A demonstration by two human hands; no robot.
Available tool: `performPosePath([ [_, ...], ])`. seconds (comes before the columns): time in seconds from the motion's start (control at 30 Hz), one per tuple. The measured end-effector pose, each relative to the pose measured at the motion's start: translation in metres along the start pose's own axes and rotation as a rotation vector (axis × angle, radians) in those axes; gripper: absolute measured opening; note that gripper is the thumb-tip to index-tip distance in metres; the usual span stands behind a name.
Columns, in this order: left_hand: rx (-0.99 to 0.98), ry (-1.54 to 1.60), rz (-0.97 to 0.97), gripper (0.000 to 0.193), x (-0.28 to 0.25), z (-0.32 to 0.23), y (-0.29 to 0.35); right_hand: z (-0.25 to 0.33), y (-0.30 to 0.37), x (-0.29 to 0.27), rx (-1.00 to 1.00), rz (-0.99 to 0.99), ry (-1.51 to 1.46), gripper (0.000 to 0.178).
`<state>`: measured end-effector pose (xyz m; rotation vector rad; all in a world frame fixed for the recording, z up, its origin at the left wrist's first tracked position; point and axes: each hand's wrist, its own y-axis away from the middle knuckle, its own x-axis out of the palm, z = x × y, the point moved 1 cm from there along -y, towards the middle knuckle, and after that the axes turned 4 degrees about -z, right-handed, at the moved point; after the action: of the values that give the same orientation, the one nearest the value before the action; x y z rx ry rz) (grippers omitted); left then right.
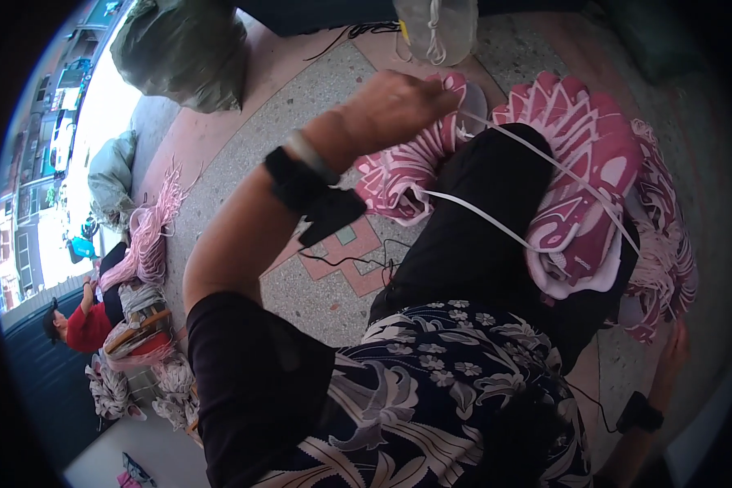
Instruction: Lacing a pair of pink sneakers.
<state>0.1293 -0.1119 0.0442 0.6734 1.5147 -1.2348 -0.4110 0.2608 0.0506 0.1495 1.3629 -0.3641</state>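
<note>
My left hand (411, 106) is raised over the knee, fingers closed on a white lace (573, 176) pulled taut down to the right. Under that hand a stack of pink and white shoe uppers (394, 183) fans out beside my leg. A larger stack of the same shoe uppers (577, 195) lies across my thigh, with the lace passing over it. Another white strand (480, 213) links the two stacks. My right hand (673, 350) hangs low at the right, fingers seemingly stretched out, close to a further pile of uppers (659, 236) with pale pink laces.
A translucent plastic container (437, 32) with cord stands ahead. Large grey-green sacks (183, 53) rest at the far left. Another person in a red top (89, 327) sits at left, near pink laces (150, 244) and bundled pale material (171, 382). A black cable (346, 259) trails over the patterned floor.
</note>
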Motion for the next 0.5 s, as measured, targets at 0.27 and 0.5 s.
performPosePath([
  [0.27, -0.431, -0.397, 0.314, 0.03, -0.091, 0.156, 0.146, -0.106, 0.045, -0.135, 0.379, -0.088, 0.462, 0.032],
  [0.5, -0.337, -0.385, -0.084, 0.025, -0.14, 0.299, 0.181, -0.155, 0.086, -0.322, 0.388, -0.385, 0.742, 0.039],
])
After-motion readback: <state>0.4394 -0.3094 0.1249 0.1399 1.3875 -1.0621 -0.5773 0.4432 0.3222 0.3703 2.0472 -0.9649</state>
